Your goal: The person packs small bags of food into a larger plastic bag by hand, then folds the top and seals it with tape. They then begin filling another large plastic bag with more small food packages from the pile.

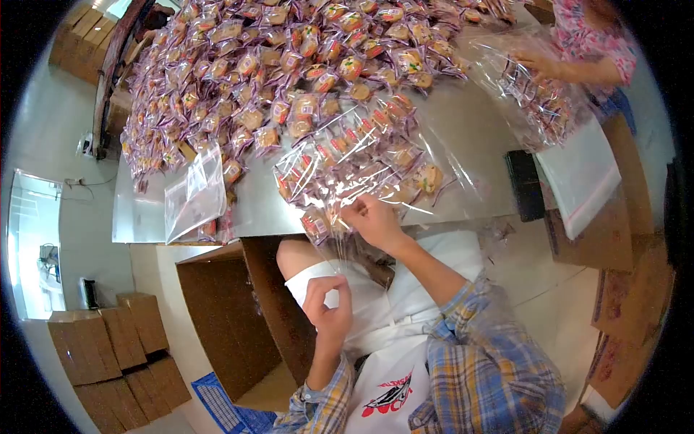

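A large clear plastic bag (369, 163) lies at the table's near edge, with several individually wrapped round pastries inside, some lined up in a row. My right hand (374, 223) is closed, its fingers pinched on the bag's near side. Closer to my body, my left hand (329, 307) is closed too, thumb and finger pressed together on a stretched end of the bag's film. Beyond the bag, a big heap of wrapped pastries (249, 65) covers the far part of the table. Flat clear bags (195, 195) lie to the left.
The metal table (264, 210) ends just before my knees. Below it stands an open cardboard box (224, 318) beside a blue crate (228, 405). At the right, a co-worker's hand (546, 66) touches another filled bag, near a black object (524, 186) and a stack of clear bags (582, 177).
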`<state>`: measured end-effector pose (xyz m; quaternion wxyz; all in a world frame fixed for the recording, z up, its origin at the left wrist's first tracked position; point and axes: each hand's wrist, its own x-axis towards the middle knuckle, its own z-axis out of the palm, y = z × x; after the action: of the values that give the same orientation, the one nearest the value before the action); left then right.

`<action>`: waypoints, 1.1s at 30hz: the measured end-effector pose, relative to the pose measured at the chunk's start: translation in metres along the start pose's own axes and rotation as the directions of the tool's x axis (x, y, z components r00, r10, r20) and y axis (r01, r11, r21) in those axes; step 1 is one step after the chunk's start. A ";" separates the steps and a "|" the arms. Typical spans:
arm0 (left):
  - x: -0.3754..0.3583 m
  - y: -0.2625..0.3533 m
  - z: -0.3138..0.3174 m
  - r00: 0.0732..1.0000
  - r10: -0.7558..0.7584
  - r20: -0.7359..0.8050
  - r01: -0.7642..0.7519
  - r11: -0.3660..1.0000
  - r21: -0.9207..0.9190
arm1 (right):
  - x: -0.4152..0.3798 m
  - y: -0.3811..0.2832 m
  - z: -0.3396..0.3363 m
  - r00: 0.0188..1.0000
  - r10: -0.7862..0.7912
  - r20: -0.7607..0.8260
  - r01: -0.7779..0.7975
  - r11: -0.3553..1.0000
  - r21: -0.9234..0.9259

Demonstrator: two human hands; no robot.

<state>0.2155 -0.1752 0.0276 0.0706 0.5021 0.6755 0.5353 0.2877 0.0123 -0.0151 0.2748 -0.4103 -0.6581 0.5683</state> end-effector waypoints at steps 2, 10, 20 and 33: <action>-0.003 -0.006 -0.002 0.999 0.019 0.030 -0.019 1.000 -0.013 | -0.002 -0.005 -0.004 0.995 0.039 0.097 -0.050 0.993 0.111; 0.000 -0.005 -0.004 1.000 -0.008 -0.002 0.008 0.999 -0.048 | -0.021 0.010 0.013 0.974 -0.208 0.093 0.163 0.921 0.354; 0.000 -0.002 -0.004 0.999 0.044 0.021 -0.045 0.998 0.037 | -0.009 0.006 0.009 0.795 -0.605 -0.044 0.592 0.789 -0.165; -0.001 -0.002 -0.007 1.000 0.009 0.001 -0.009 1.000 0.014 | -0.033 -0.038 -0.016 0.877 -0.443 0.188 0.449 0.612 -0.652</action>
<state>0.2103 -0.1802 0.0287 0.0650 0.5058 0.6771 0.5306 0.3091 -0.0079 0.0286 0.2357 -0.3027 -0.9007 0.2040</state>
